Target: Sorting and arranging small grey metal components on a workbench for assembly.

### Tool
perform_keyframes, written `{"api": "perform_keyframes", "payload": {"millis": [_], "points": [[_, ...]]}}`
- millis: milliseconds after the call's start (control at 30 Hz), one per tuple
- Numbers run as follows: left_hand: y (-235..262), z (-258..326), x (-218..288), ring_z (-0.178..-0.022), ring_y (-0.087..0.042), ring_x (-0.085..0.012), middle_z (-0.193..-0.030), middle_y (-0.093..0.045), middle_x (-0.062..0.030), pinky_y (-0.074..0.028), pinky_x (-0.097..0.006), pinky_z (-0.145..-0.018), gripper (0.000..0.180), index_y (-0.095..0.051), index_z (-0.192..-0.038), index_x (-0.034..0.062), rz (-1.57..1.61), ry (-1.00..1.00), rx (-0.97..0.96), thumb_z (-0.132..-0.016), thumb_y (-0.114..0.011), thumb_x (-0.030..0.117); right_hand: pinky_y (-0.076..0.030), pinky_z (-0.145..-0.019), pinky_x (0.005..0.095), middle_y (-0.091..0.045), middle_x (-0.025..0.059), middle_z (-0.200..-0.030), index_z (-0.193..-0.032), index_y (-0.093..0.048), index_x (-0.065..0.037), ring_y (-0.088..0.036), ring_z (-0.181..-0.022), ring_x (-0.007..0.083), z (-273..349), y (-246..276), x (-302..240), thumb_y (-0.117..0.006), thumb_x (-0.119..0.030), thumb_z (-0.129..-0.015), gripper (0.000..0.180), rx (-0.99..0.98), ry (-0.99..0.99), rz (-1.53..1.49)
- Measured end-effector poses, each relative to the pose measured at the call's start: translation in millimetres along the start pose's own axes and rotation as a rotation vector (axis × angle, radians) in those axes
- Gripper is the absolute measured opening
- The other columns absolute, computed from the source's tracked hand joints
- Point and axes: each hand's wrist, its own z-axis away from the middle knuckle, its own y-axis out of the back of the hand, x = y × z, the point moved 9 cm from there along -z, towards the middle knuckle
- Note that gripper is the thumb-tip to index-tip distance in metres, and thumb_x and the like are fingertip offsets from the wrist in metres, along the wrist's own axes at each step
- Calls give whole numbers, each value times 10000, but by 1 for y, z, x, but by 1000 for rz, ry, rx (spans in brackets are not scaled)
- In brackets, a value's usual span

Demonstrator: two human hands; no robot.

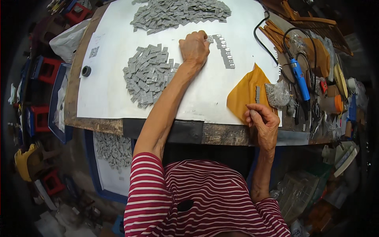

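Note:
My left hand (194, 48) reaches far over the white sheet (110, 91) and rests, fingers curled, at the near end of a row of small grey rectangular pieces (224, 50); whether it pinches a piece is hidden. A heap of the same grey pieces (148, 75) lies just left of that arm, and a bigger heap (179, 14) lies at the sheet's far edge. My right hand (262, 122) sits at the table's near edge beside a yellow-brown envelope (244, 93), its fingers closed on a small grey piece (252, 112).
A clear bag of small metal parts (277, 94) lies beside the envelope. A blue corded hand tool (300, 79), wooden sticks (278, 35) and assorted clutter fill the table's right end. A roll of black tape (86, 71) sits at left. A tray of grey pieces (112, 152) lies below the table.

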Motion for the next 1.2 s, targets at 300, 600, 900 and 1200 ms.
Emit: {"api": "perform_keyframes", "payload": {"millis": [300, 600, 900, 1200], "points": [[78, 34, -7, -744, -550, -280, -729, -610, -99, -436, -376, -667, 85, -642, -756, 72, -244, -200, -35, -690, -604, 111, -415, -555, 182, -599, 45, -764, -978, -597, 46, -528, -633, 68, 7, 12, -2, -533, -38, -863, 156, 56, 71, 14], [79, 70, -10, -896, -479, -261, -864, -547, -71, -362, -418, -781, 129, -639, -781, 72, -354, -213, -52, -674, -658, 140, -395, -513, 170, -587, 27, -742, -966, -592, 40, -509, -610, 51, 14, 18, 3, -526, -31, -856, 146, 89, 64, 65], [75, 70, -1, -909, -476, -234, -848, -556, -26, -335, -396, -796, 139, -584, -785, 102, -334, -259, -89, -672, -654, 61, -404, -531, 171, -595, 35, -747, -963, -601, 43, -521, -630, 62, -9, 58, -7, -511, -50, -857, 167, 214, 106, 164], [102, 74, 20, -698, -522, -175, -741, -560, -49, -410, -282, -639, 85, -551, -787, 46, 214, -96, -51, -740, -606, 2, -464, -630, 327, -592, 153, -833, -880, -606, 10, -600, -733, 278, -53, 38, -25, -533, -47, -802, 121, 231, 508, 870]]}}
